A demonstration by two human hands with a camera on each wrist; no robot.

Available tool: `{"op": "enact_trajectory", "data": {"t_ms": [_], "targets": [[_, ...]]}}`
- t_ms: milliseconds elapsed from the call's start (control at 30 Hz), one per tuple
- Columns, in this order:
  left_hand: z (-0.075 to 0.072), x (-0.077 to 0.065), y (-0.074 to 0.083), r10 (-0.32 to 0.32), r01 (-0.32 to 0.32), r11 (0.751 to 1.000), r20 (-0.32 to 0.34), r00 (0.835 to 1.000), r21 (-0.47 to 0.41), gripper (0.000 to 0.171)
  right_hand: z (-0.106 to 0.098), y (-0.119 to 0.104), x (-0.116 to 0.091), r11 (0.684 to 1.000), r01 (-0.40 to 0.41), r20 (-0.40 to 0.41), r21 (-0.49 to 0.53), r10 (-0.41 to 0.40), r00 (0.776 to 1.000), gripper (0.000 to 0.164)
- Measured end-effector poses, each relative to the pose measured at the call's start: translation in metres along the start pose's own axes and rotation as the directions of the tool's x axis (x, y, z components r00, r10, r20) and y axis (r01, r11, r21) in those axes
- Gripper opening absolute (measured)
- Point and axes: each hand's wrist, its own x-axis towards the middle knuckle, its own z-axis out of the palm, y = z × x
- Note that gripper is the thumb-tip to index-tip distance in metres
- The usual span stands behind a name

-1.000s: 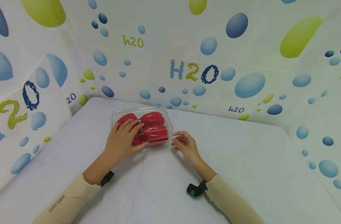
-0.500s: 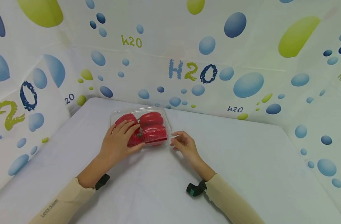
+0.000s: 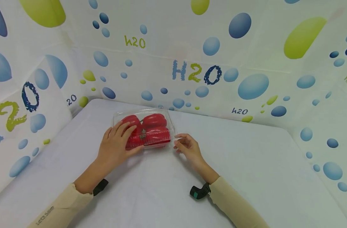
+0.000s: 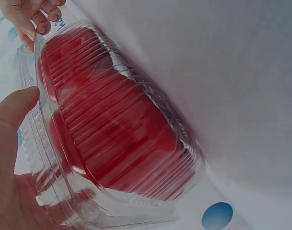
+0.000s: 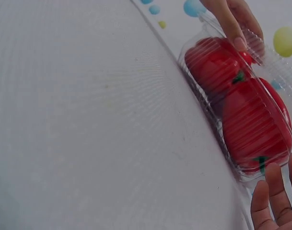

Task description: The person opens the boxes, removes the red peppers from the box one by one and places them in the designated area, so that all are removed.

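Note:
Several red bell peppers (image 3: 154, 121) with green stems lie in a clear plastic clamshell box (image 3: 170, 122) on the white table, its lid down over them. My left hand (image 3: 113, 145) rests on the box's left front part, fingers spread over the lid. The left wrist view has the left thumb (image 4: 26, 100) against the ribbed rim. At the right front corner my right hand (image 3: 190, 148) pinches the rim between thumb and forefinger. In the right wrist view its other fingers (image 5: 277, 191) are loosely bent beside the box's end.
The white table (image 3: 247, 164) runs up to a cloth backdrop (image 3: 162, 53) printed with blue and green drops and H2O lettering. A dark wrist camera (image 3: 199, 192) sits below the right wrist, and another (image 3: 100, 186) at the left wrist.
My left hand has slid leftward along the box's front edge, uncovering more of the left-hand peppers. The right hand has stayed at the right corner, and the box has hardly moved.

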Motion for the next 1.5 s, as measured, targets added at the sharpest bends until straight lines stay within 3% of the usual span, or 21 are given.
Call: {"op": "enact_trajectory", "data": {"t_ms": [233, 567, 1167, 1500], "targets": [[0.002, 0.0, -0.004, -0.053, 0.051, 0.996, -0.022, 0.998, -0.071, 0.09, 0.0, 0.0, 0.0, 1.0, 0.009, 0.005, 0.001, -0.009, 1.0, 0.027], [-0.004, -0.001, -0.004, -0.148, 0.152, 0.985, 0.05, 0.988, -0.08, 0.094, 0.002, -0.001, 0.002, 1.0, 0.013, 0.003, -0.006, -0.013, 1.0, 0.028], [-0.007, -0.005, -0.012, -0.109, 0.113, 0.993, 0.091, 0.99, -0.033, 0.082, 0.002, -0.001, 0.0, 1.0, -0.009, 0.0, 0.017, 0.009, 1.0, 0.03], [-0.013, -0.006, -0.016, 0.025, -0.025, 0.999, 0.021, 0.999, 0.023, 0.075, 0.001, 0.002, 0.001, 0.999, -0.012, -0.007, 0.034, 0.013, 1.0, 0.029]]}}
